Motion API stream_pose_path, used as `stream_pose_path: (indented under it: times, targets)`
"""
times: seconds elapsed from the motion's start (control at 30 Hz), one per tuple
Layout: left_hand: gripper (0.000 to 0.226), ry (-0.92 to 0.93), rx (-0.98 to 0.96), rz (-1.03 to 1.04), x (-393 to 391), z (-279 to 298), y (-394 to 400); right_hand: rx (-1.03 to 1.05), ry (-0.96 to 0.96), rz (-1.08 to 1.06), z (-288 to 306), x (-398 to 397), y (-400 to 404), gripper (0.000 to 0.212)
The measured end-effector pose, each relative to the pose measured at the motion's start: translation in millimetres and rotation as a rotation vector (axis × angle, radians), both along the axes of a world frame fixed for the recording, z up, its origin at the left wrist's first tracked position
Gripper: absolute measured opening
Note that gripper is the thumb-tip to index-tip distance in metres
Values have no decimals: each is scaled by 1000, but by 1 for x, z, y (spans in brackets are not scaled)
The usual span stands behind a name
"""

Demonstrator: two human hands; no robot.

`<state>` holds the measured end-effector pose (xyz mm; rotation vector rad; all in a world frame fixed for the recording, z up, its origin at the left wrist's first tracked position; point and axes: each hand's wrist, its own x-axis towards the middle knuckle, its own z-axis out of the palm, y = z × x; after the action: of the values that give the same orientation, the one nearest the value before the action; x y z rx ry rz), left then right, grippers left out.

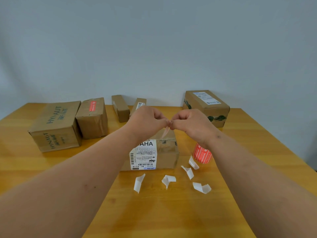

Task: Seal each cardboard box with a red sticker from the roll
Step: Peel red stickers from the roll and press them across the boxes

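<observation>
My left hand (147,120) and my right hand (190,123) meet fingertip to fingertip above a cardboard box (152,155) with a white shipping label. Both pinch a small pale strip, a sticker (166,132), that hangs down between them over the box top. The red sticker roll (202,154) stands on the table just right of that box, under my right wrist. A box at the back left carries a red sticker (92,105) on its top.
Several white backing scraps (169,181) lie on the wooden table (154,212) in front of the box. A large HYNAUT box (54,126) sits at left, two narrow boxes (120,108) at the back, and a labelled box (206,107) at the back right.
</observation>
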<state>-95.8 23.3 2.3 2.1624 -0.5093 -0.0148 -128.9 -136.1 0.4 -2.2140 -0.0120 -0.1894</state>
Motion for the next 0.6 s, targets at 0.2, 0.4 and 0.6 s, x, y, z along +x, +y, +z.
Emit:
stream_pose_path:
  times: [0.2,0.4,0.6]
  targets:
    - [14,75,-61,42,0,1,-2,9,-1,13,0,-3,0,14]
    - [15,100,-153,126,1,3,0,-11,28,-5,2,-8,-7,12]
    - [16,162,-339,306,5,5,10,-151,101,-63,-5,-17,-29,16]
